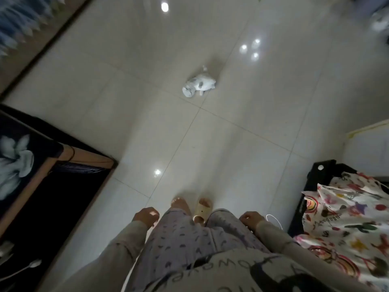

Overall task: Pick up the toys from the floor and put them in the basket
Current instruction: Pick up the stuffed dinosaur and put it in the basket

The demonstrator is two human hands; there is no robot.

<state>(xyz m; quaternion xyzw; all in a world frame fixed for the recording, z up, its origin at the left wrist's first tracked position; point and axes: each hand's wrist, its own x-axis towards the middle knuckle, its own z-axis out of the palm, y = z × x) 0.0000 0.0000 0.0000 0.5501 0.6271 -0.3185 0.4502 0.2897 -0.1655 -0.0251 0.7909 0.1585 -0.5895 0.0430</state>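
A small white and grey plush toy lies on its side on the pale tiled floor, well ahead of my feet. My left hand hangs by my left thigh with its fingers loosely curled and nothing in it. By my right thigh, my right hand is also loosely curled and holds nothing. Both hands are far from the toy. No basket can be made out for certain.
A dark table with a wooden edge and a flower print stands at the left. A black container draped with colourful patterned cloth sits at the right. A white cable lies by my right foot. Blurred furniture fills the far corners.
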